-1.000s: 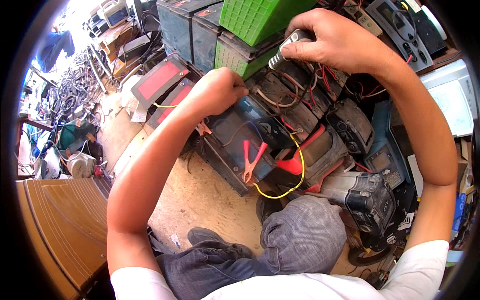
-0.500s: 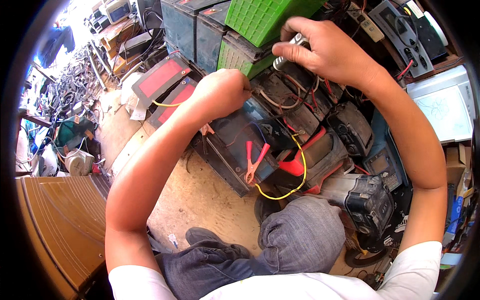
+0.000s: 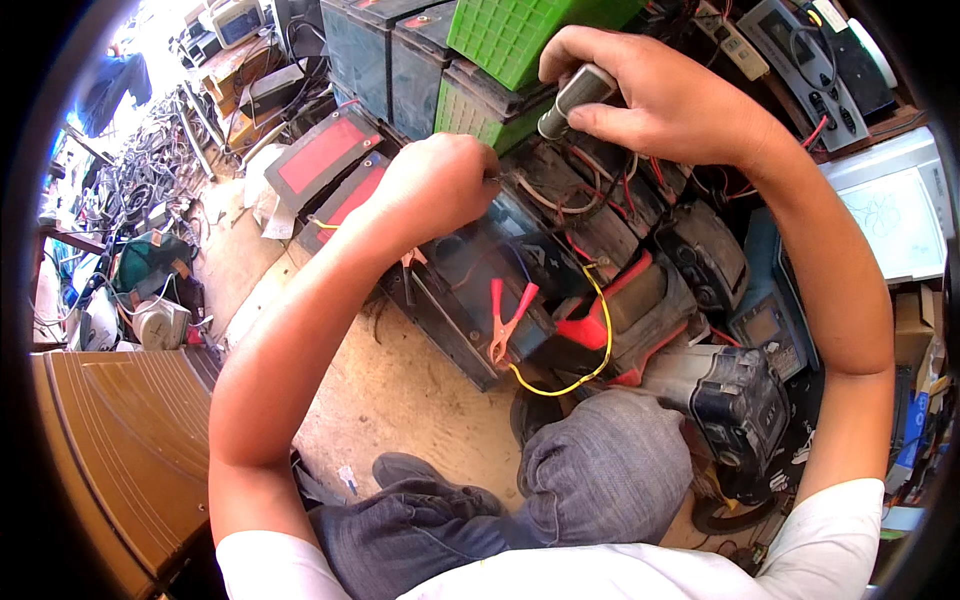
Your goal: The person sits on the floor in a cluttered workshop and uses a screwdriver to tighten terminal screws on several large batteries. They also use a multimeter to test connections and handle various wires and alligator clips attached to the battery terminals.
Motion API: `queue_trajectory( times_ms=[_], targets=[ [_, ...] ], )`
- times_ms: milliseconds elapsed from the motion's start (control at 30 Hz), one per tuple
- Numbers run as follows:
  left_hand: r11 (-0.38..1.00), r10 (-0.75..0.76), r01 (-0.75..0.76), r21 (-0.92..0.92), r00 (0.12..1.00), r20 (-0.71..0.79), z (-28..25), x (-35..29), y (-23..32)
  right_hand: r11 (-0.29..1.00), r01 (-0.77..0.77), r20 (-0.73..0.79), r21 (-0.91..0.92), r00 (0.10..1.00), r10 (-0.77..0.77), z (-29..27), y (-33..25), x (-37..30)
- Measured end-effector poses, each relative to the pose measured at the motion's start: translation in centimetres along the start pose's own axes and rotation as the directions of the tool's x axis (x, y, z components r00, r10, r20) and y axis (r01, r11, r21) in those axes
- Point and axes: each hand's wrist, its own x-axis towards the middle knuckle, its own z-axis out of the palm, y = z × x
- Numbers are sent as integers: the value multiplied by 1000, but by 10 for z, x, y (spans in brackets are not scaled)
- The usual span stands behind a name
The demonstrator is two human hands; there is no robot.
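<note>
My right hand (image 3: 655, 95) grips a short grey metallic tool (image 3: 580, 95) with a rounded end, held tilted above the wired batteries; its exact kind is unclear. My left hand (image 3: 440, 185) is closed in a pinch over the top of a dark battery (image 3: 460, 280). What its fingers hold is hidden. A copper-coloured alligator clip with red handles (image 3: 503, 325) is at that battery's near end, on a yellow wire (image 3: 609, 345). A second clip (image 3: 410, 265) shows beneath my left wrist.
Green-cased batteries (image 3: 505, 45) and dark batteries (image 3: 355, 60) stand at the back. A black and red unit (image 3: 640, 315) and a battery with dark clasps (image 3: 735, 410) sit at the right. A brown cabinet (image 3: 120, 450) stands at the lower left. Tangled cables (image 3: 130, 155) cover the far-left floor.
My right hand has turned the grey tool, so its rounded end now points down and left. My left hand stays in nearly the same place.
</note>
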Motion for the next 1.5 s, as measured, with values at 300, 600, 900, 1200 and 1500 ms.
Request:
queue_trajectory(
  times_ms=[300, 600, 900, 1200, 1500],
  targets=[
    [920, 118, -248, -302, 914, -388, -10, 5, 15, 925, -296, 110, -240, 938, 328, -3, 1, 0],
    [986, 45, -88, -143, 958, -283, -26, 2, 7, 991, -120, 52, -50, 991, 123, 2, 2, -4],
    [981, 99, -100, 168, 995, 13, -6, -6, -11, 969, -231, 112, -81, 964, 239, -1, -2, -1],
    [942, 319, -319, 105, 948, 18, -1, -7, 0, 991, -136, 92, 11, 987, 134, 3, -2, 3],
    [936, 352, -352, -1, 936, -6, 3, -1, -8, 983, -163, 138, -86, 975, 173, -5, -7, 1]
  ],
)
